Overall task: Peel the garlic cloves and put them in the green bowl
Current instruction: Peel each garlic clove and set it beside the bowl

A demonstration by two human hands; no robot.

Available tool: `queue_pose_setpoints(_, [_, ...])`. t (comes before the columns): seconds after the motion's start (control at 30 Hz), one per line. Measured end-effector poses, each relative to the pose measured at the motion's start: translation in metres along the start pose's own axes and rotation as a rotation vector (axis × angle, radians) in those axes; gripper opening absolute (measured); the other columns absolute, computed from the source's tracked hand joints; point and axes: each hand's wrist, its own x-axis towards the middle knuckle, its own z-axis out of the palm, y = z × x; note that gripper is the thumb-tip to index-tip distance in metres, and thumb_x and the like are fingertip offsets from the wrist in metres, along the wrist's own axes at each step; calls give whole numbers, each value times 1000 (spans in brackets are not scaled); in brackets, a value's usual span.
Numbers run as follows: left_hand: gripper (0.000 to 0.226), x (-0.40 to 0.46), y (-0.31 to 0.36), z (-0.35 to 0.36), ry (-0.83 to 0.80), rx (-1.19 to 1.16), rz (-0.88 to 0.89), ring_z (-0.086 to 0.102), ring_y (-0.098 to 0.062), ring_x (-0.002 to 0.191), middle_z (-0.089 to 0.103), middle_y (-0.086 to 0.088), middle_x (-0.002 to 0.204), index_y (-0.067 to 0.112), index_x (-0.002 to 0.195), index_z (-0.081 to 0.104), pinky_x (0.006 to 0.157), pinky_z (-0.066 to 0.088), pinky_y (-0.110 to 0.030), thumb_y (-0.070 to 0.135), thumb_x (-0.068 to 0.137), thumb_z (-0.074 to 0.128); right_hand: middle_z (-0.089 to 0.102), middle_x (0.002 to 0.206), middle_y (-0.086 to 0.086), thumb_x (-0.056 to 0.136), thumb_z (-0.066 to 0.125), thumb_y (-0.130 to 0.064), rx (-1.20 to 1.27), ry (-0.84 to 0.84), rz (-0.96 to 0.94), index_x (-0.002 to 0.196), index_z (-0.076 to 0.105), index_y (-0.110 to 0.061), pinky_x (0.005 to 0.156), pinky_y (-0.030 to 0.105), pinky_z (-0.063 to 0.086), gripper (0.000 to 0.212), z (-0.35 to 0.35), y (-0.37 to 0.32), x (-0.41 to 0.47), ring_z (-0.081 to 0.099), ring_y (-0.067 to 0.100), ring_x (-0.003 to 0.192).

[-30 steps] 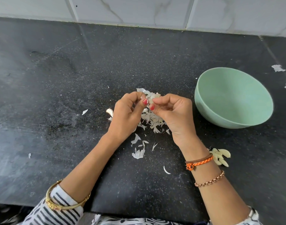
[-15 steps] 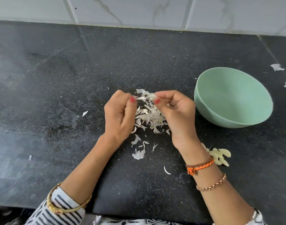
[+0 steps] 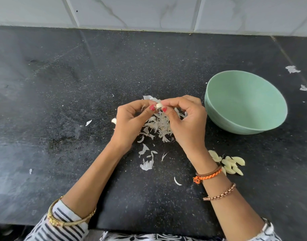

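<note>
1. Two hands meet over the dark counter (image 3: 62, 119): the left hand (image 3: 130, 122) and the right hand (image 3: 185, 124) both pinch one garlic clove (image 3: 159, 105) between thumb and fingertips, held in the air above a heap of papery peels (image 3: 159, 126).
2. One small, light clove like this likely feels firm but turns slick once bared; its skin looks thin, dry and apt to tear into flakes. Holding it by the ends, as now, leaves the flanks free for a thumbnail to lift the skin.
3. Whether any skin clings to the clove's hidden side cannot be told.
4. Several peeled cloves (image 3: 231, 165) lie in a loose cluster on the counter just beside the right wrist, not in the green bowl (image 3: 246, 101).
5. That bowl stands near the right hand, to its right, and shows no cloves inside.
6. One more clove (image 3: 114, 121) peeks out on the counter at the left hand's outer edge.
</note>
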Motion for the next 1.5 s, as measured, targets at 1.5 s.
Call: queue_pose_setpoints(1.5, [16,4,2,-10,240,-12,-94,30,-4,52,43,3,57,8,64,54,47,25,-17,18,76,51,69,66,-5,73,71,1,683,-236,343,68,71,-17,67,18,51,19,-17,-21,12,62,9,69])
